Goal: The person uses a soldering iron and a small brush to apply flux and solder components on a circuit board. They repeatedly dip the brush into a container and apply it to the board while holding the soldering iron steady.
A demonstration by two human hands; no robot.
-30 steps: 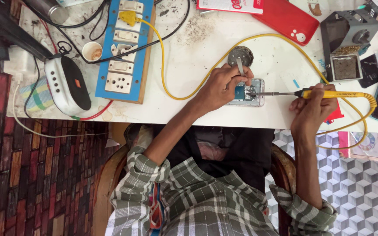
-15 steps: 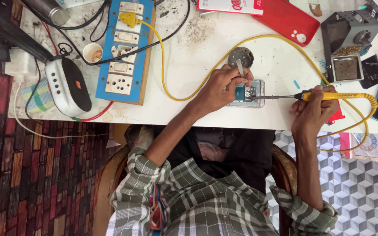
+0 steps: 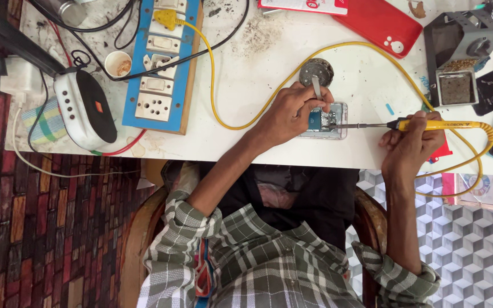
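Opened phone (image 3: 324, 121): on the white table (image 3: 269, 68), under left hand (image 3: 290, 116), fingers closed around tweezers (image 3: 316, 88). Right hand (image 3: 411, 144): fingers wrapped round yellow soldering iron (image 3: 423, 124), tip at exposed board. Soldering seemingly underway; back cover not yet refitted.

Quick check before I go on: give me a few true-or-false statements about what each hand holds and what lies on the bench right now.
1. The right hand holds a yellow soldering iron. True.
2. The left hand grips tweezers over the opened phone. True.
3. The iron's cord is black. False: the cord is yellow.
4. The red phone cover lies under the left hand. False: it lies at the bench's far edge.
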